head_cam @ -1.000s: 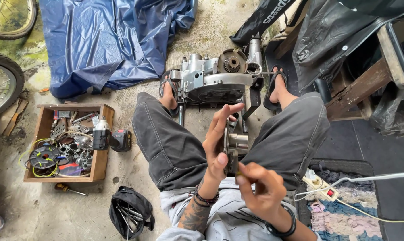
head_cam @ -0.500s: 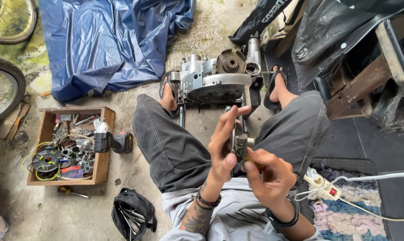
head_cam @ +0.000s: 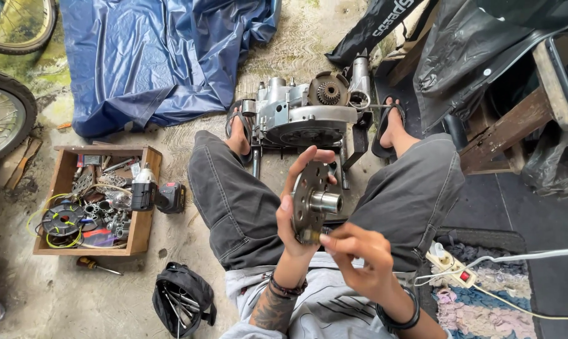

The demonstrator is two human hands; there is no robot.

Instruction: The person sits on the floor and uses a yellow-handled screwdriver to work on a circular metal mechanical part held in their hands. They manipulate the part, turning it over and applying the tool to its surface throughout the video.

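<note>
My left hand (head_cam: pixel 296 207) grips a round metal disc with a short shiny hub (head_cam: pixel 315 199), held upright between my knees. My right hand (head_cam: pixel 356 254) is just below the disc, with fingertips pinching at its lower edge; a small part may be between them, too small to tell. On the floor past my knees sits a grey engine block (head_cam: pixel 303 113) with an exposed gear, between my two sandalled feet.
A wooden box of tools and wire coils (head_cam: pixel 92 201) stands to the left, a cordless drill (head_cam: pixel 161 196) at its edge. A black pouch of wrenches (head_cam: pixel 180 301) lies near. A blue tarp (head_cam: pixel 165 56), bicycle wheel (head_cam: pixel 5 119) and power strip (head_cam: pixel 450 267) surround me.
My left hand has turned the metal part so its round face and hub now show, and my right hand has come up to its lower edge.
</note>
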